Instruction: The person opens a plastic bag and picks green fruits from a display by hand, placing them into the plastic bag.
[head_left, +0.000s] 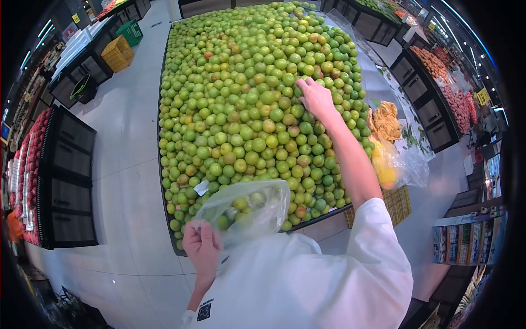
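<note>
A large heap of green plums (241,109), some with a reddish blush, fills the display stand in front of me. My left hand (203,241) is low at the near edge of the stand, its fingers pinched on the rim of a clear plastic bag (268,205). The bag spreads over the nearest plums; some green fruit shows through it, and I cannot tell whether it lies inside or beneath. Stretched forward, my right hand (316,98) rests on the plums right of the middle, fingers apart. No plum shows in its grasp, though its palm side is hidden.
Beside the heap's right edge lie a crumpled tan cloth (386,122) and a plastic bag with yellow contents (386,170). A yellow crate (397,205) stands below. More produce stands line both sides; a yellow basket (117,54) and a green crate (130,33) are at far left.
</note>
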{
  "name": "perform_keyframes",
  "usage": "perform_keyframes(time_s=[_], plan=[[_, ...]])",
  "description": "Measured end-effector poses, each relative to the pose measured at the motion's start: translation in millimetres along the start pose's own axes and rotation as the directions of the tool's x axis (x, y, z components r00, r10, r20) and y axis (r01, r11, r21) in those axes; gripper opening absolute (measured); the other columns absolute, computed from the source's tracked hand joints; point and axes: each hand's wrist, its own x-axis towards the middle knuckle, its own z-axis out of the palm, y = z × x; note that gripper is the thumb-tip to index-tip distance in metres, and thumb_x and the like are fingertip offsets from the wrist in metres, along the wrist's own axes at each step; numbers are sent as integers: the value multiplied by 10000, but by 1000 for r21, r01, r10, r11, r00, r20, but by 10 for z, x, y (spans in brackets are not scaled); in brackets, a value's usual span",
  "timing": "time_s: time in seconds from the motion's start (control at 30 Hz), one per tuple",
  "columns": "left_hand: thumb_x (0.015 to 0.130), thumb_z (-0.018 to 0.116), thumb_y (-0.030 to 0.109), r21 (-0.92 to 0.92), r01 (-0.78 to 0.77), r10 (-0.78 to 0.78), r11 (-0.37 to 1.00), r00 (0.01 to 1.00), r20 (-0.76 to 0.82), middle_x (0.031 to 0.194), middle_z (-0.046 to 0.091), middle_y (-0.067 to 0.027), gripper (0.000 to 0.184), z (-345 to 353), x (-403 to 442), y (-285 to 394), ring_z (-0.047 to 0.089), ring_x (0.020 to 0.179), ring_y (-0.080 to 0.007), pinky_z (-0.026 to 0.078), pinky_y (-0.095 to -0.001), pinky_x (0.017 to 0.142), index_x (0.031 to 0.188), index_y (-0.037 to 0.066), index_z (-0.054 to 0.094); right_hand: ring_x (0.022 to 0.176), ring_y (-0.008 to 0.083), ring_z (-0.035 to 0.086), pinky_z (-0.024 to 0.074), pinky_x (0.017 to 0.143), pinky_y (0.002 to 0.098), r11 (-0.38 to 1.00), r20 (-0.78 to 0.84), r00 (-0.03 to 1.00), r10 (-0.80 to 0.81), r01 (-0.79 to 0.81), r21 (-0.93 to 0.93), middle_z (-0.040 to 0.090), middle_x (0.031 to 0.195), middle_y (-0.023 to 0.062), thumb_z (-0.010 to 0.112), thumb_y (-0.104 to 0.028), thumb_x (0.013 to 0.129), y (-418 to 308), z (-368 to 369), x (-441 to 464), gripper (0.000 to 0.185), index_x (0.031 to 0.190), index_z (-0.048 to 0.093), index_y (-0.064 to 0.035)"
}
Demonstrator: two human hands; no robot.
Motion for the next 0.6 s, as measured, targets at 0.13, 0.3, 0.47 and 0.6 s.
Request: perform_keyframes(time_s=[0.13,0.3,0.47,0.6], plan=[[1006,519,125,-140,25,-18,990,999,52,646,513,3,131,117,13,123,433,475,-45,367,-200,423,899,58,483,915,263,630,534,734,410,985,-123,992,27,-5,175,586,1107,112,732,-172,800,-36,-38,-153,462,1210,526,-126],[1011,506,133,-200,39,-22,979,996,83,659,539,-22,136,145,37,154,446,446,-63,367,-206,397,906,53,474,760,161,579,471,566,231,-364,318,870,377,-176,914,596,1029,101,645,-354,929,-469,-159,-740,439,1232,512,-66],[1017,504,156,-234,52,-37,971,997,69,665,541,-37,148,186,19,192,451,430,-80,356,-218,364,917,52,470,746,116,564,422,497,197,-764,240,956,-170,-282,581,607,981,78,593,-419,947,-1080,-589,-1412,478,1265,504,-74],[1016,506,155,-235,9,13,972,995,95,663,541,-36,134,175,12,149,459,435,-82,363,-218,368,941,49,470,828,220,623,503,705,342,91,183,806,-563,-160,983,631,1001,78,701,-230,830,-1562,-972,-1649,392,1173,582,-82]])
